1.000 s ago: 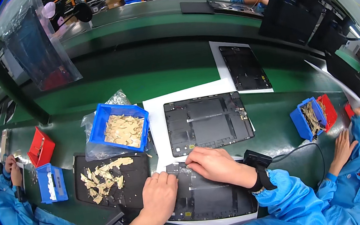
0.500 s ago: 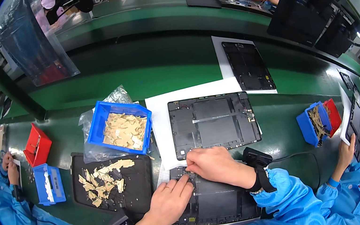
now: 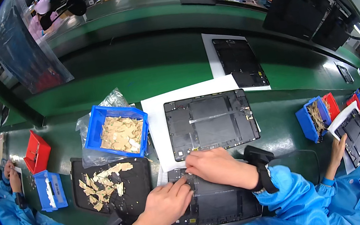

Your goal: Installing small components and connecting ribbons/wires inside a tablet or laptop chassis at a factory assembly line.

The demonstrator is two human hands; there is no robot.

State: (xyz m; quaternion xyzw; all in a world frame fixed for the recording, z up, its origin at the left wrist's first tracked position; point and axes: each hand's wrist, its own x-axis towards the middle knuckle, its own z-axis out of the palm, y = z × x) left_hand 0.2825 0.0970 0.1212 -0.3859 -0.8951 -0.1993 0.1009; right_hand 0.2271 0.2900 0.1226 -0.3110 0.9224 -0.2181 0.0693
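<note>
An opened tablet housing (image 3: 223, 200), black with flat dark panels inside, lies in front of me, its upper left corner under my fingers. My right hand (image 3: 220, 167) bends over that corner with thumb and fingers pinched together; whatever they grip is hidden. Beside it, my left hand (image 3: 165, 208) rests its stretched fingertips on the housing's left edge and holds nothing visible. Just beyond my hands, a second open housing (image 3: 213, 126) lies on a white sheet (image 3: 155, 121). Cream adhesive scraps (image 3: 101, 185) are scattered on a black tray (image 3: 140, 186) at my left.
A blue bin (image 3: 93, 132) of similar scraps stands behind the tray on clear plastic. Further left are a red bin (image 3: 37, 153) and a small blue bin (image 3: 54, 202). Another housing (image 3: 240, 62) lies farther back. At right sits a blue bin (image 3: 305, 122); a co-worker holds a tablet housing (image 3: 358, 137).
My hands stay at the same corner, with the left fingers slightly shifted. The view has moved a little. At right, the co-worker's housing has tilted and turned more toward me.
</note>
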